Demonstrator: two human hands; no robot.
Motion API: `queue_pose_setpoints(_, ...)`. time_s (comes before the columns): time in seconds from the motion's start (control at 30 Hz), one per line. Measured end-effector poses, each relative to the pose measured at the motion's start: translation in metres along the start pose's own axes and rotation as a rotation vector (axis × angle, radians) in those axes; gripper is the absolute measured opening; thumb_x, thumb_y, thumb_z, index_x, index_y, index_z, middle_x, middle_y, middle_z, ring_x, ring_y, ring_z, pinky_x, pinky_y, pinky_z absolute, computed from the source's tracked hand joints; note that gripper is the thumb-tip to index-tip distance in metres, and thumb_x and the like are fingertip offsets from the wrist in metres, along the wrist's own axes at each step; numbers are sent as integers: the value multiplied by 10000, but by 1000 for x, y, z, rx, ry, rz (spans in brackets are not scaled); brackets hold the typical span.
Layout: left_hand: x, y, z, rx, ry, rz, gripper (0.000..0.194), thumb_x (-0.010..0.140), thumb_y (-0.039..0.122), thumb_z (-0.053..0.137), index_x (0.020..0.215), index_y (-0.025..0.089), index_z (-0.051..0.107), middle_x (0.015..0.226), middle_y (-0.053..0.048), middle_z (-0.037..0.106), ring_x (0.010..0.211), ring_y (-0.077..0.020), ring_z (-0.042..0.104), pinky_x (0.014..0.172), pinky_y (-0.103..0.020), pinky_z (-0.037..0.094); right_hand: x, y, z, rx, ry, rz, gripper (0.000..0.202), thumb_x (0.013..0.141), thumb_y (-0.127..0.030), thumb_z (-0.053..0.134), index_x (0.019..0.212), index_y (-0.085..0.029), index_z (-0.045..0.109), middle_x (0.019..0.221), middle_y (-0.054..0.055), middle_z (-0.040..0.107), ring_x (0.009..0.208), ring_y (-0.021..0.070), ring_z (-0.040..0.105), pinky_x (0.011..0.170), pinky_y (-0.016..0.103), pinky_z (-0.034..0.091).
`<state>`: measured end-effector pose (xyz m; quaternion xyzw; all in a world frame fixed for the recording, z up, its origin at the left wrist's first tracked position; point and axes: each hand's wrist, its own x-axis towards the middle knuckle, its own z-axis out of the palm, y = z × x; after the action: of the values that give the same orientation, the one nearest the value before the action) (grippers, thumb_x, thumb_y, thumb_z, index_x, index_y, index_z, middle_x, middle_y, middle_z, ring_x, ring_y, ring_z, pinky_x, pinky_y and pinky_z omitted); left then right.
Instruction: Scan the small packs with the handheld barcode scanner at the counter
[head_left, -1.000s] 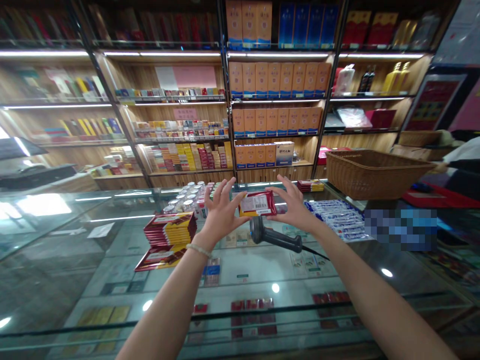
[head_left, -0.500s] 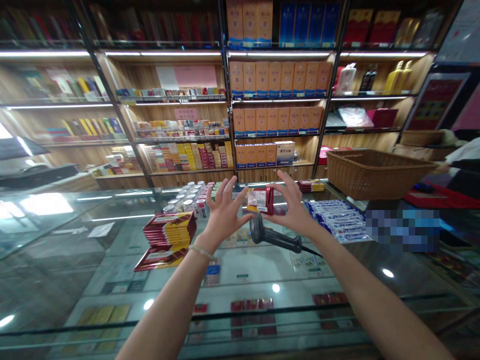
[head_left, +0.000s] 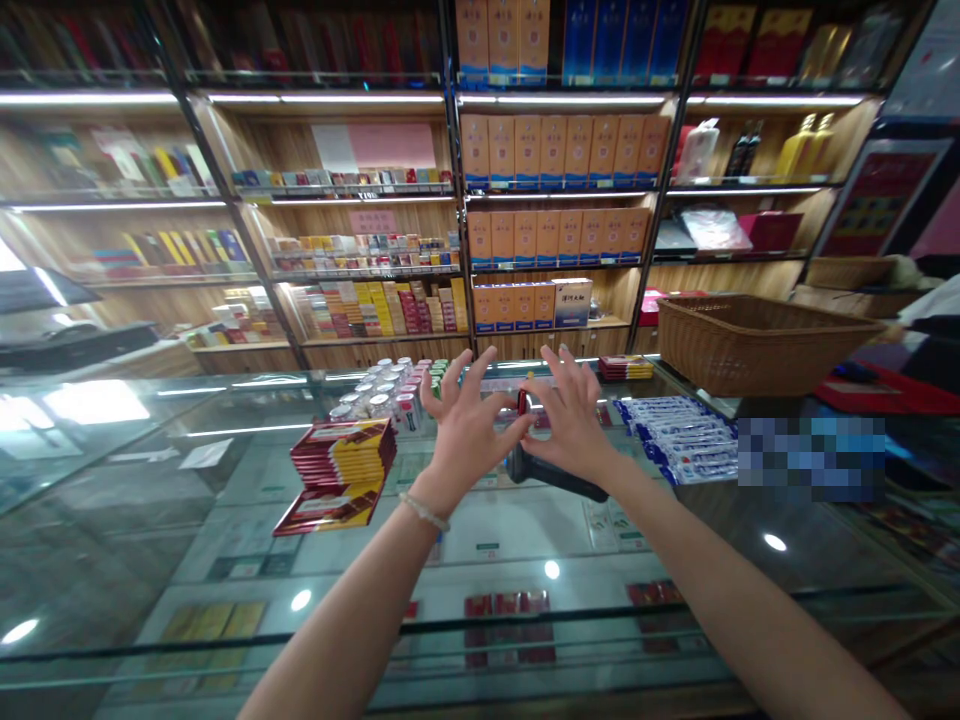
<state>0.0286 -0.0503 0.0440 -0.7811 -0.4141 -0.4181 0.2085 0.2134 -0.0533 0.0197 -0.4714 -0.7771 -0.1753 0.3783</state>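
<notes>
My left hand (head_left: 474,420) and my right hand (head_left: 566,415) meet over the glass counter. Thumbs and index fingers close in from both sides on a small red packet (head_left: 522,402), and the other fingers are raised. Only a narrow red edge of the packet shows between the fingertips. A black handheld barcode scanner (head_left: 562,477) lies just beneath my right hand, its head partly covered by the fingers. Left of my left hand, flat red-and-yellow packets (head_left: 345,455) form a stack, with several more spread at its front.
White-lidded bottles (head_left: 375,390) stand behind the stack. Blue-and-white packets (head_left: 679,440) lie in a row at right, before a wicker basket (head_left: 757,345). A small red-and-yellow pile (head_left: 626,367) sits at the counter's back. Shelves with orange boxes (head_left: 559,150) rise beyond.
My hands have come closer together around the red packet. Its barcode-labelled face, visible before, no longer shows; only an edge does. My right hand now covers more of the scanner.
</notes>
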Motion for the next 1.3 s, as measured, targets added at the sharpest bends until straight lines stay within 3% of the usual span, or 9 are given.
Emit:
queue_pose_setpoints(0.3, 3, -7, 8, -64, 7, -85, 232, 880, 344, 716, 671, 246, 737, 1597, -17, 528, 1495, -378, 371, 1236, -725, 158, -2, 3, 8, -57, 14, -10, 572, 888, -489, 690, 1397, -271, 548, 1741, 146, 222, 1622, 375, 122, 1264, 662, 47)
queue_pose_setpoints(0.57, 8, -40, 12, -213, -30, -233, 254, 937, 413, 654, 773, 249, 758, 1637, 1, 474, 1554, -331, 295, 1288, -618, 224, -6, 44, 12, -119, 108, 31, 654, 818, -545, 785, 1347, -228, 568, 1720, 187, 251, 1598, 396, 179, 1241, 669, 141)
queue_pose_setpoints(0.7, 6, -48, 21, -196, -74, -252, 284, 960, 429, 624, 813, 236, 769, 1654, -28, 447, 1555, -337, 300, 1283, -587, 260, -6, 49, 10, -149, 100, 9, 640, 817, -552, 781, 1328, -225, 579, 1719, 183, 258, 1595, 392, 180, 1243, 665, 135)
queue_pose_setpoints(0.77, 3, -49, 24, -139, -63, -254, 273, 970, 452, 611, 932, 244, 784, 1667, -48, 426, 1563, -356, 285, 1277, -617, 237, -6, 49, 8, -172, 98, 3, 619, 828, -538, 774, 1321, -215, 584, 1713, 187, 273, 1590, 386, 191, 1249, 660, 115)
queue_pose_setpoints(0.83, 0, -49, 23, -61, -45, -224, 350, 950, 511, 639, 1159, 256, 754, 1696, -88, 373, 1568, -379, 274, 1273, -651, 191, -6, 49, 6, -197, 88, 2, 588, 849, -522, 752, 1317, -206, 590, 1704, 189, 294, 1585, 380, 201, 1252, 659, 94)
queue_pose_setpoints(0.97, -4, -50, 17, 85, -72, -44, 801, 806, 651, 770, 1492, 297, 552, 1736, -138, 269, 1578, -417, 261, 1280, -676, 19, -7, 53, 5, -234, 49, 0, 569, 885, -530, 700, 1338, -203, 590, 1703, 179, 304, 1586, 382, 188, 1252, 662, 65)
queue_pose_setpoints(1.07, -6, -50, 15, 145, -92, 35, 853, 766, 620, 824, 1509, 327, 525, 1748, -136, 231, 1582, -418, 258, 1277, -671, -27, -8, 55, 5, -242, 42, -5, 573, 885, -547, 698, 1336, -208, 596, 1710, 176, 289, 1583, 388, 188, 1254, 661, 46)
queue_pose_setpoints(1.3, -5, -55, 14, 208, -100, 89, 701, 735, 538, 881, 1350, 317, 626, 1747, -137, 233, 1585, -433, 246, 1258, -712, 27, -7, 51, 5, -219, 60, -39, 592, 863, -560, 725, 1335, -222, 606, 1693, 174, 326, 1577, 379, 207, 1256, 648, 58)
